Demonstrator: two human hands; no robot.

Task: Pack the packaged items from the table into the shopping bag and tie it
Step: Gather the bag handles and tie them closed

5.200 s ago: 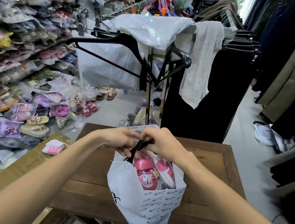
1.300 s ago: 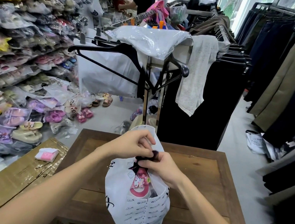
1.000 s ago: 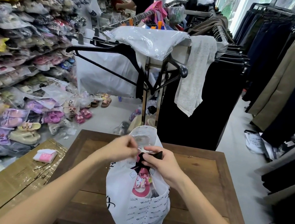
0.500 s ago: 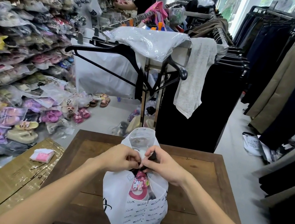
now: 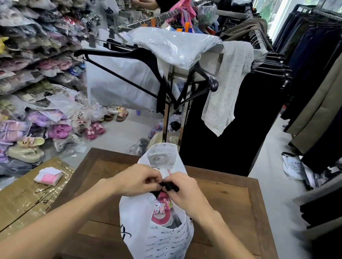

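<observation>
Head view is showing the bag point(image 5: 154, 237) standing on the worktop point(image 5: 229, 209) near its front edge, pink packaged items point(image 5: 160, 211) showing through its mouth. Both hands are meeting just above that mouth: the left hand point(image 5: 137, 180) and right hand point(image 5: 186, 194) are each pinching the black tie point(image 5: 169, 186) between them. To finish well, I judge they should be pulling the two ends evenly apart while keeping the knot low against the gathered neck, so the mouth is closing without tearing the thin plastic. Compared with five seconds back, the bag is sitting narrower, its opening drawn in, and the hands are closer together over the knot.
</observation>
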